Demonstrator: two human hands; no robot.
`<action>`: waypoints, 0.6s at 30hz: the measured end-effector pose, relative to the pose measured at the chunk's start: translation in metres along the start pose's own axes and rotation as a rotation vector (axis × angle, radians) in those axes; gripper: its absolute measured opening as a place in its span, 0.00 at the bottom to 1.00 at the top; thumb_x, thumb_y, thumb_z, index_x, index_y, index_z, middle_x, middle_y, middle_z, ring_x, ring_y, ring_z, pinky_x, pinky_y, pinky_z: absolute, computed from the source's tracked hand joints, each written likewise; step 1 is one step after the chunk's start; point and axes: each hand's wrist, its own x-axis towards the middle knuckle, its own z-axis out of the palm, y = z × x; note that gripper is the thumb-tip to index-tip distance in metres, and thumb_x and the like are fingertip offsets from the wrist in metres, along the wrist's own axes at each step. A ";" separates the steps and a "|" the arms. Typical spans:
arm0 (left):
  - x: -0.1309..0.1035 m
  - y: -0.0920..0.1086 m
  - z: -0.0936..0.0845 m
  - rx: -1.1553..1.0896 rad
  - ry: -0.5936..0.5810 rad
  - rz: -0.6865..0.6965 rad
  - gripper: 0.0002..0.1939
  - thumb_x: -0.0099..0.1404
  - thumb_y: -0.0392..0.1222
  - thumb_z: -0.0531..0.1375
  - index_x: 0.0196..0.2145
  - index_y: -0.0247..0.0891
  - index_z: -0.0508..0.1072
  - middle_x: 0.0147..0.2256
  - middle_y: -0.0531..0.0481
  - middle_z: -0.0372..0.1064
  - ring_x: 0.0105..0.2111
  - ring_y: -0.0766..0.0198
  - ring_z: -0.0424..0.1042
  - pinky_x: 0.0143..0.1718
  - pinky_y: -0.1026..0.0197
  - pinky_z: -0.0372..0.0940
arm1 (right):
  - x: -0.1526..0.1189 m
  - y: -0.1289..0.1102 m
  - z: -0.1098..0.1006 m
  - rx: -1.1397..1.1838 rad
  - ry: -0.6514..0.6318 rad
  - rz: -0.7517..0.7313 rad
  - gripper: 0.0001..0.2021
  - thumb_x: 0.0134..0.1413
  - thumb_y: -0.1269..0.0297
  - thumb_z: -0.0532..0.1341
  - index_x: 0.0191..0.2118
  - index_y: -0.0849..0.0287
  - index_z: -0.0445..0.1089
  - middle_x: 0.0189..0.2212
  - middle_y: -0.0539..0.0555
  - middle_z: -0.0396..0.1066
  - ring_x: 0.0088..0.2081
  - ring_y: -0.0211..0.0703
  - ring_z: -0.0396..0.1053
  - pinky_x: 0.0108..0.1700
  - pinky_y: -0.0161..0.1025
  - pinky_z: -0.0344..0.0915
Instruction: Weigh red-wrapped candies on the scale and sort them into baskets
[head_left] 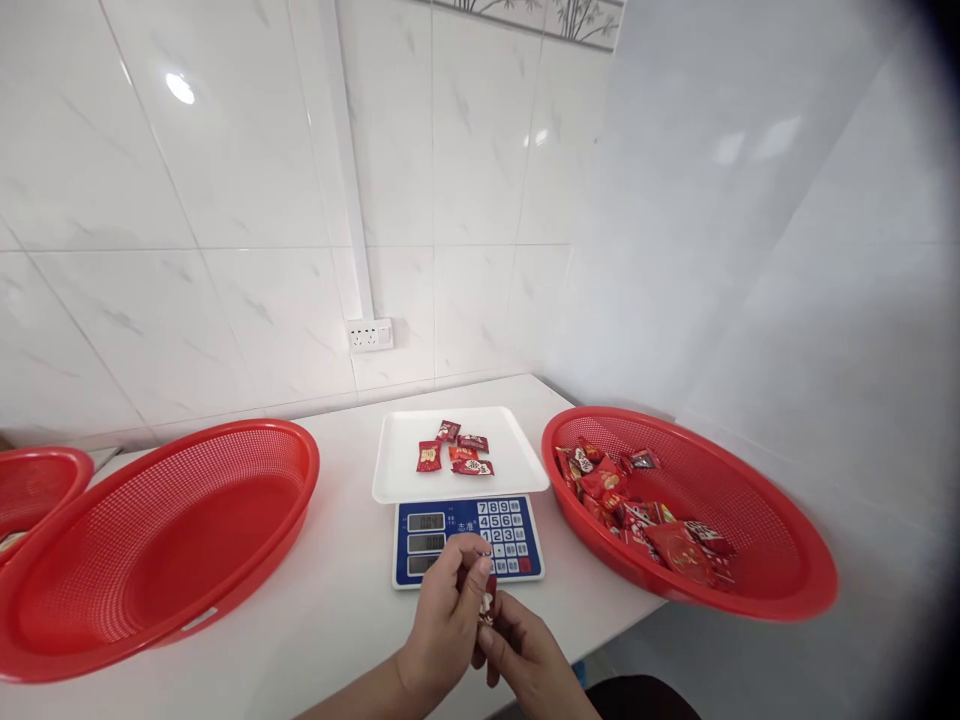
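Close together in front of the scale, my left hand and my right hand both grip a small dark red candy packet. Fingers cover much of it, leaving a strip with pale print visible. Just beyond them stands a blue digital weighing scale, its lower keys partly hidden by my left hand. On the scale's white tray lie several red wrapped candies, loosely grouped near the middle.
At the right, a red plastic basket holds several red candy packets and overhangs the table edge. A large red basket with nothing visible inside stands left, beside another red basket. A socket is on the tiled wall.
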 end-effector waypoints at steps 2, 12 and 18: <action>0.000 0.001 -0.001 -0.116 -0.029 -0.075 0.15 0.60 0.55 0.52 0.38 0.43 0.61 0.24 0.59 0.57 0.13 0.73 0.55 0.10 0.69 0.54 | -0.002 -0.001 0.000 -0.054 0.037 0.026 0.18 0.52 0.46 0.54 0.31 0.59 0.63 0.24 0.49 0.61 0.27 0.36 0.61 0.25 0.32 0.58; 0.002 -0.007 -0.035 -0.097 -0.192 -0.110 0.10 0.55 0.45 0.61 0.26 0.35 0.68 0.24 0.52 0.65 0.24 0.68 0.64 0.26 0.65 0.59 | -0.003 -0.022 -0.011 -0.320 0.104 0.100 0.16 0.53 0.50 0.54 0.30 0.60 0.66 0.24 0.51 0.65 0.27 0.37 0.61 0.29 0.34 0.59; -0.001 -0.013 -0.046 -0.219 -0.081 -0.104 0.11 0.56 0.46 0.60 0.25 0.36 0.66 0.22 0.54 0.65 0.25 0.67 0.64 0.29 0.64 0.60 | 0.010 -0.022 0.001 -0.302 0.107 0.110 0.15 0.53 0.52 0.54 0.37 0.59 0.68 0.30 0.53 0.70 0.31 0.40 0.65 0.28 0.34 0.61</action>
